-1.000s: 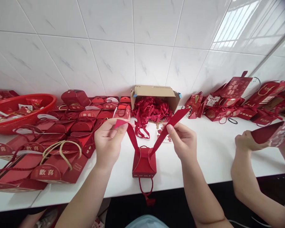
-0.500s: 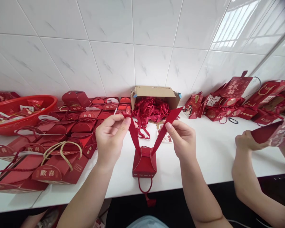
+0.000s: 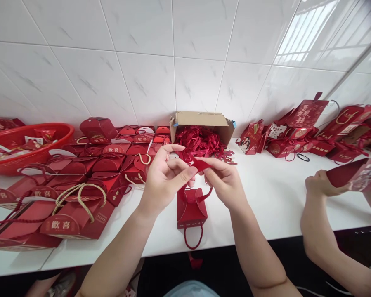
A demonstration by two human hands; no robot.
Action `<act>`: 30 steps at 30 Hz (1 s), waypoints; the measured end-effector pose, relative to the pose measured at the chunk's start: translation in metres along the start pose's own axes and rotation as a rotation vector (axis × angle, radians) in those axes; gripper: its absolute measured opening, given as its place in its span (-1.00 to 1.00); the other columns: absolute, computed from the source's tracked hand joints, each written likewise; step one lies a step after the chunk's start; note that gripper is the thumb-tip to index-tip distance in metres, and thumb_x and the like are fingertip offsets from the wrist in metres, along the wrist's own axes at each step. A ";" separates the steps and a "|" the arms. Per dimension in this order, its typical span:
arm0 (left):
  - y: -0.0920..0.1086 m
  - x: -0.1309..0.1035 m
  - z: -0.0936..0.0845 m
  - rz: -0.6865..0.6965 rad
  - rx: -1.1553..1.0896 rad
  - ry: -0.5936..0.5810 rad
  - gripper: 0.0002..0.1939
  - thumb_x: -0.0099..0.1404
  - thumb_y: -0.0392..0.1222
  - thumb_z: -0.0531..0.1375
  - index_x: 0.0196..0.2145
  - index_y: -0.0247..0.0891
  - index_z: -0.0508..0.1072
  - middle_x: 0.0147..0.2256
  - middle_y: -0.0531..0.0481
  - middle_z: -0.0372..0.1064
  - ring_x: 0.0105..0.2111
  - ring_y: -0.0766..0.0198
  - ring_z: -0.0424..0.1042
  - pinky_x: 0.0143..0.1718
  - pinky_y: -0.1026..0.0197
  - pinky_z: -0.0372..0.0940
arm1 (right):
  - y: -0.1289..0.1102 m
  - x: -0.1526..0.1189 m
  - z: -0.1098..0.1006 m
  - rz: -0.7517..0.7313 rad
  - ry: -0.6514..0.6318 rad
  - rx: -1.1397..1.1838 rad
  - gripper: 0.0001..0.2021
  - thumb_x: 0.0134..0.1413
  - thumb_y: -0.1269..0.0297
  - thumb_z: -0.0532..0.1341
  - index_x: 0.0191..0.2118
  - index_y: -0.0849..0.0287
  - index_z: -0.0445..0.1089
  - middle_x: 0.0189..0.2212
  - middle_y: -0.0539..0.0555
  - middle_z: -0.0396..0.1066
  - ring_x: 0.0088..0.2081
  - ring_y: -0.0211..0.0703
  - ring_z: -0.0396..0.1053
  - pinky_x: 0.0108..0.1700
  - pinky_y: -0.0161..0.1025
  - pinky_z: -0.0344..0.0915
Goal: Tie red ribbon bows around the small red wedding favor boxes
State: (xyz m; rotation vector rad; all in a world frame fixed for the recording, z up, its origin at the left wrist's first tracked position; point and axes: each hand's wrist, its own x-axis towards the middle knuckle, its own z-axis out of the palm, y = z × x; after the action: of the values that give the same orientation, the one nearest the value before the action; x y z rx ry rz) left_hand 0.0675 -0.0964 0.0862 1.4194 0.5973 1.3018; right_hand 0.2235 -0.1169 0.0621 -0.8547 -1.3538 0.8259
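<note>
- Red ribbon is now gathering between the hands, above the small red gift box, its ends no longer spreading into a V!
- Left hand is coming inward, thumb and fingers pinching ribbon, index finger lifting clear.
- Right hand is meeting it, thumb and fingertips pinching ribbon too.
- The box is sitting slightly further right on the white table, its twisted cord handle looping toward the edge.

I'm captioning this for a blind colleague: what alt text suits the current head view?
A left hand and right hand meet at a red ribbon above a small red box on a white table. Behind is a cardboard box of tangled ribbons, with many red boxes to the left.
</note>
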 end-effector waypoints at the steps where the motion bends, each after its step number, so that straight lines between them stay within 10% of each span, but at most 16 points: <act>1: -0.001 0.000 0.001 -0.020 0.041 -0.009 -0.56 0.11 -0.21 0.35 -0.11 -0.15 0.25 -0.60 0.21 0.40 -0.62 0.35 0.41 -0.50 0.29 0.33 | 0.000 -0.001 0.000 -0.025 -0.050 -0.012 -0.80 0.16 0.26 0.18 -0.14 0.10 0.50 -0.43 -0.01 0.37 -0.43 -0.30 0.31 -0.42 -0.33 0.30; 10: -0.007 -0.004 -0.008 -0.084 0.210 -0.217 -0.53 0.18 -0.28 0.25 0.03 -0.15 0.24 -0.42 0.07 0.41 -0.42 0.30 0.45 -0.37 0.26 0.34 | 0.013 -0.002 -0.007 -0.099 -0.124 0.114 -0.86 0.19 0.23 0.18 -0.28 0.10 0.48 -0.43 -0.01 0.39 -0.39 -0.27 0.34 -0.33 -0.29 0.33; 23: -0.015 -0.001 -0.016 -0.308 -0.100 -0.112 -0.83 0.21 -0.21 0.23 -0.22 -0.20 0.37 -0.50 0.08 0.33 -0.49 0.36 0.34 -0.46 0.31 0.26 | 0.024 -0.004 -0.019 -0.615 -0.156 -0.568 -0.66 0.22 0.52 0.04 -0.10 0.03 0.48 -0.35 0.07 0.42 -0.33 -0.21 0.36 -0.32 -0.23 0.35; 30: -0.031 -0.010 -0.029 0.373 0.653 0.209 -0.78 0.18 -0.16 0.25 -0.18 -0.18 0.47 -0.40 0.00 0.43 -0.41 0.26 0.41 -0.34 0.22 0.32 | 0.036 -0.019 -0.028 -0.536 0.281 -0.553 -0.68 0.12 0.47 0.19 -0.09 -0.10 0.49 -0.16 0.10 0.39 -0.13 -0.05 0.37 -0.16 -0.06 0.35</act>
State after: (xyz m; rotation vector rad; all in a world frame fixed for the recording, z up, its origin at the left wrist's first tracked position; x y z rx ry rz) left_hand 0.0473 -0.0851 0.0496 2.0085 0.9942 1.6487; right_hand 0.2508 -0.1184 0.0206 -0.9192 -1.4777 -0.0942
